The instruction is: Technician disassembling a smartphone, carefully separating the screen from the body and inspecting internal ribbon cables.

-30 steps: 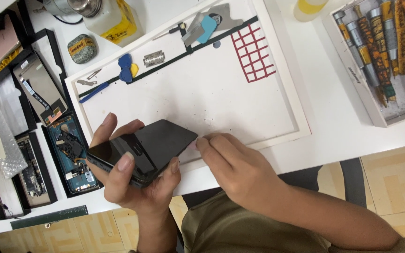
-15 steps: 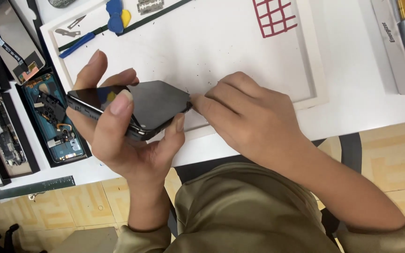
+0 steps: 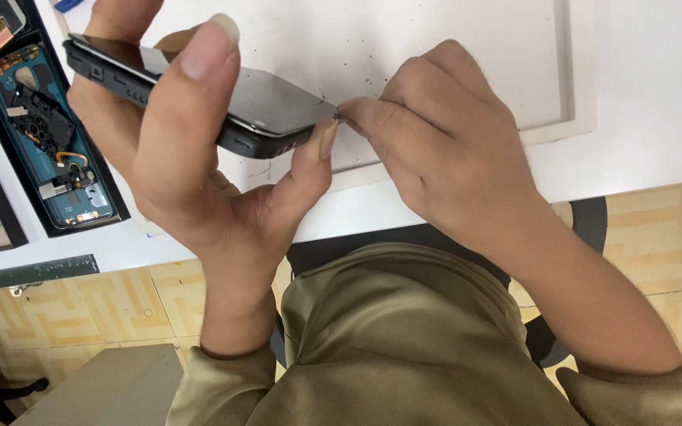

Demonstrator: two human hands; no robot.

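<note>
A: Left hand point(image 3: 191, 170) clamps the dark phone point(image 3: 222, 99) by its long edges, lifted just above the worktop point(image 3: 641, 126). It looks rigid, slick and glass-faced, so the edges seem the safest hold.

B: Right hand point(image 3: 444, 150) pinches shut at the phone's near corner. Whatever it holds is too small to tell. Beyond the phone, an opened handset point(image 3: 45, 146) lies in its tray.

I see a dark phone point(image 3: 238, 99) with a glossy black face and grey edge, held tilted in my left hand point(image 3: 191, 158), thumb across its top and a finger under its lower corner. My right hand point(image 3: 444, 142) pinches at that corner, fingertips touching the edge.
</note>
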